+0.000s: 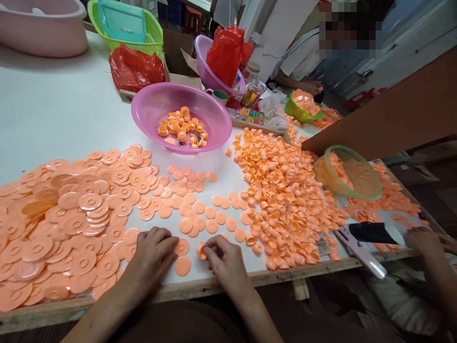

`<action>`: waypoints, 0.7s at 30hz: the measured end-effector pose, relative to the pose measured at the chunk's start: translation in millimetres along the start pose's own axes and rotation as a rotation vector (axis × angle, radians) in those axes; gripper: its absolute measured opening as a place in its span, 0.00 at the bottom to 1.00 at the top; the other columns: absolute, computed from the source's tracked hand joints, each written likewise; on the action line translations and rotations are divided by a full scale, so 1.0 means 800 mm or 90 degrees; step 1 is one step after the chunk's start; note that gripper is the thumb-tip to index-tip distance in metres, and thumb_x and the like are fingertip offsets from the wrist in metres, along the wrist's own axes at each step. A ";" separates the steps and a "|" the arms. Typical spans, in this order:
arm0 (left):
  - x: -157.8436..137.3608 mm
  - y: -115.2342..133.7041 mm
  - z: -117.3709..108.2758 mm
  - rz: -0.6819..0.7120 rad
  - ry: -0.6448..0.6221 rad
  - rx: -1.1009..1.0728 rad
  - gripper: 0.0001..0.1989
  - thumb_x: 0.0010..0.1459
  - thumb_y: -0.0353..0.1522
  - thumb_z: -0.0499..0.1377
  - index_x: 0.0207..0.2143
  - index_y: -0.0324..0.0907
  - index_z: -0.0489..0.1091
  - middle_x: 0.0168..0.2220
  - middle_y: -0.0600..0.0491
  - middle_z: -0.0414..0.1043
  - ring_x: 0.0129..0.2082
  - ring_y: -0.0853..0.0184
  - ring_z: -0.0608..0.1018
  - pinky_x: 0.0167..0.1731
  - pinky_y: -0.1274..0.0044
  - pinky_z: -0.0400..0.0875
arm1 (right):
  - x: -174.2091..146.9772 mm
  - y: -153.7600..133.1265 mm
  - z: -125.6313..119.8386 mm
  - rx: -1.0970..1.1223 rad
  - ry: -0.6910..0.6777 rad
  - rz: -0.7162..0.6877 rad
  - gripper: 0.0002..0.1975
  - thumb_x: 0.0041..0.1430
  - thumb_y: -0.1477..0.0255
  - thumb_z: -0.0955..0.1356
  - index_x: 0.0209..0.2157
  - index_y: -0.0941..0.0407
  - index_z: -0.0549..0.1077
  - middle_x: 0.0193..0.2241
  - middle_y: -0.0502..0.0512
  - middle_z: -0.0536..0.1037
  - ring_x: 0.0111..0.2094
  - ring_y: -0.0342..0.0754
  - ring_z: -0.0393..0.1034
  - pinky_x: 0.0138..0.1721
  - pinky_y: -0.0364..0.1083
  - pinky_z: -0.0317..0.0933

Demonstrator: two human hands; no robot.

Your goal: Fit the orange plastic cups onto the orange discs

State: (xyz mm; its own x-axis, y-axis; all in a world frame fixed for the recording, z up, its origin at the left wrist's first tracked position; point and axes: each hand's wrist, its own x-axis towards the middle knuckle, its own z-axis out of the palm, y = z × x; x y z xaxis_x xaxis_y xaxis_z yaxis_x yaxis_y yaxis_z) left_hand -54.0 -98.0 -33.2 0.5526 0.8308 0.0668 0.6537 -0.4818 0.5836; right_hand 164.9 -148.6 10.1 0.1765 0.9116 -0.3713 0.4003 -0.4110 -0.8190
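My left hand (155,252) rests low over the white table, fingers curled together with the tips at the edge of a small orange toy saucer (182,247). Just in front of it, another flat disc (183,266) lies by itself. Between thumb and fingers, my right hand (224,259) pinches a small orange toy cup (202,250), partly hidden by the fingertips. Beyond both hands, small saucers (199,207) are scattered flat. Larger orange plates (82,228) are heaped on the left, and a big pile of toy cups (285,190) spreads on the right.
A pink basin (143,114) holds several cups joined to saucers. On the right are a yellow-green basket (374,188), a pink-handled tool (364,255) and another person's hand (424,238). A brown board (392,107) rises behind. Another person works at the back right.
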 end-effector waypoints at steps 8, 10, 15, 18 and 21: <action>0.006 0.009 -0.003 -0.024 -0.009 -0.094 0.07 0.61 0.31 0.57 0.36 0.45 0.76 0.36 0.52 0.74 0.39 0.62 0.73 0.41 0.68 0.58 | 0.022 -0.008 0.064 -0.132 0.027 -0.140 0.08 0.57 0.77 0.63 0.25 0.54 0.64 0.22 0.49 0.72 0.24 0.43 0.65 0.27 0.41 0.55; 0.009 0.012 -0.010 -0.068 -0.010 -0.157 0.09 0.63 0.33 0.55 0.39 0.45 0.76 0.36 0.51 0.75 0.38 0.62 0.74 0.40 0.69 0.61 | 0.021 -0.010 0.062 -0.163 0.017 -0.151 0.08 0.58 0.77 0.63 0.25 0.54 0.63 0.23 0.49 0.72 0.24 0.44 0.65 0.27 0.41 0.54; 0.021 0.031 -0.010 -0.284 -0.123 -0.271 0.10 0.61 0.35 0.53 0.29 0.43 0.70 0.23 0.56 0.71 0.24 0.68 0.70 0.27 0.76 0.59 | 0.021 -0.016 0.061 -0.207 0.005 -0.168 0.09 0.58 0.78 0.62 0.25 0.53 0.60 0.22 0.49 0.71 0.24 0.44 0.64 0.26 0.41 0.52; 0.022 0.037 0.001 -0.295 -0.127 -0.287 0.12 0.60 0.34 0.51 0.24 0.43 0.61 0.22 0.58 0.68 0.23 0.69 0.68 0.25 0.78 0.56 | 0.020 -0.016 0.064 -0.221 0.002 -0.183 0.10 0.60 0.77 0.61 0.25 0.53 0.58 0.21 0.49 0.70 0.23 0.44 0.63 0.25 0.41 0.51; 0.020 0.035 0.007 -0.282 -0.097 -0.304 0.12 0.60 0.35 0.50 0.23 0.43 0.57 0.21 0.58 0.66 0.22 0.71 0.67 0.24 0.78 0.55 | 0.020 -0.015 0.067 -0.219 0.004 -0.197 0.11 0.61 0.77 0.60 0.25 0.53 0.57 0.21 0.49 0.69 0.22 0.44 0.61 0.25 0.42 0.50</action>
State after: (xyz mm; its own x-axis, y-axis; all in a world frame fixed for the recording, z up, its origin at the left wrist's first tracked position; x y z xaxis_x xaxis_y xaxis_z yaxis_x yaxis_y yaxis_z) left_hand -23.9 -99.4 -20.4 0.3746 0.8561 -0.3560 0.5537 0.1014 0.8265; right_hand 115.1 -129.4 -9.5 0.0060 0.9917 -0.1285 0.7104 -0.0947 -0.6974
